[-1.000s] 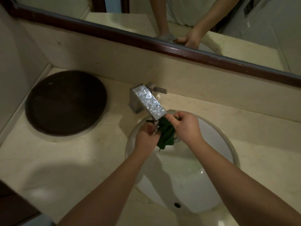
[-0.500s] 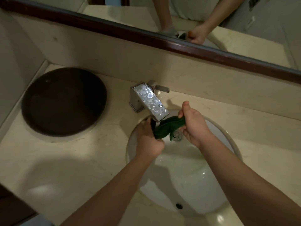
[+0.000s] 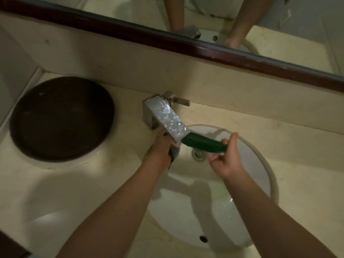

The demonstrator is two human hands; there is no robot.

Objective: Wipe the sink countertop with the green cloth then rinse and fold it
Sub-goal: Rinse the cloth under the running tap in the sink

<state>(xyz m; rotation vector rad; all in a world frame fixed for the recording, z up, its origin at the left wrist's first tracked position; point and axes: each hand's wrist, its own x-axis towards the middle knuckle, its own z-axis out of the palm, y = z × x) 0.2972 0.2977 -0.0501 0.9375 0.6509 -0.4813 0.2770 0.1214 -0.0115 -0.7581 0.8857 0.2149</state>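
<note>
- Between the two hands, over the back of the sink basin [image 3: 260, 175], the green cloth [image 3: 203, 143] was drawn out into a long twisted roll; a second ago it was a bunched wad squeezed between hands that sat close together.
- Right hand [image 3: 226, 159] had moved out to the right, away from the spout; thumb and fingers were pinched shut on the cloth's right end, index finger lifted.
- Left hand [image 3: 163, 148] stayed tucked under the faucet [image 3: 166, 116] spout, fist closed on the cloth's other end; a dark tail of fabric hung below the fist. The grip itself was partly hidden by the spout.
- Cloth ran from beneath the spout tip to the right hand, just above the drain [image 3: 198, 154], not touching the basin as far as could be seen.
- Could not tell whether water was running; droplets sat on the spout top and the basin looked wet.
- Judgement: rinse looked near done, stretch-and-twist read as wringing. Fold still to come.
- Left of the left hand, well apart, a dark round lid [image 3: 61, 118] lay on the countertop [image 3: 307, 146], untouched.
</note>
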